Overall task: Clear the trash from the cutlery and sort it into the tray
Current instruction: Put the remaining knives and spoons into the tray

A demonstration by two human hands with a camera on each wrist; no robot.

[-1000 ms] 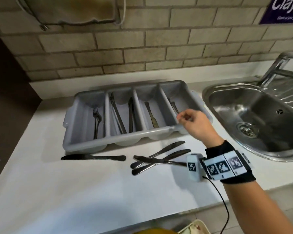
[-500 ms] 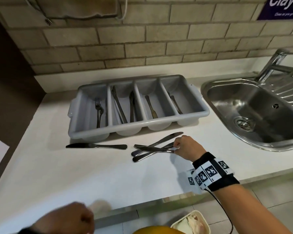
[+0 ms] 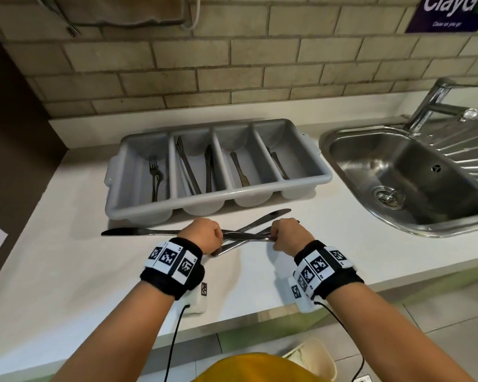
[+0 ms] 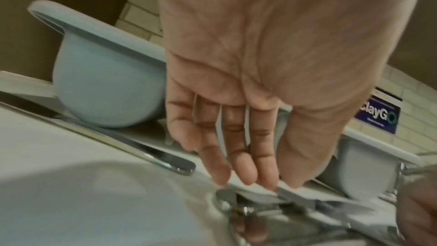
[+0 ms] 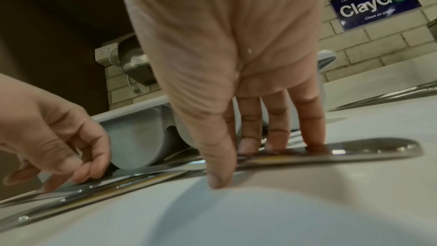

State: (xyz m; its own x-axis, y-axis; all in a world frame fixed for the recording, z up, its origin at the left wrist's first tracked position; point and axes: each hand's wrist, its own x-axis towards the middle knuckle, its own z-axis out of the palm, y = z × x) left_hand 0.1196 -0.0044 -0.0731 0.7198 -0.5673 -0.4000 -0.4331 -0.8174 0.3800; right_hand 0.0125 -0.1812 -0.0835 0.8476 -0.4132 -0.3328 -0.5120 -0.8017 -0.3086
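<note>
Nearest the counter (image 3: 53, 285) edge: two forearms with marker wristbands. Left hand (image 3: 202, 234) and right hand (image 3: 287, 234) sit side by side over a crossed pile of knives (image 3: 249, 237) on the white top, just near of the tray (image 3: 218, 201).

Left hand: fingers (image 4: 243, 167) reach down, their tips on a blade in the pile; whether they pinch it I cannot tell.

Right hand: thumb planted on the counter, fingertips (image 5: 314, 137) pressing a knife handle (image 5: 354, 150); fingers nearly straight, not wrapped round it.

Left of the pile: one single knife (image 3: 138, 232) lying flat, apart from the hands, blade pointing left.

Farther: grey tray, four long compartments. Leftmost holds a fork (image 3: 155, 177); second holds two long pieces, type unclear; third a knife; rightmost one piece, type unclear.

Right: steel sink (image 3: 414, 186) with tap (image 3: 436, 106).

Far: brick wall, purple sign (image 3: 450, 12) at top right.
</note>
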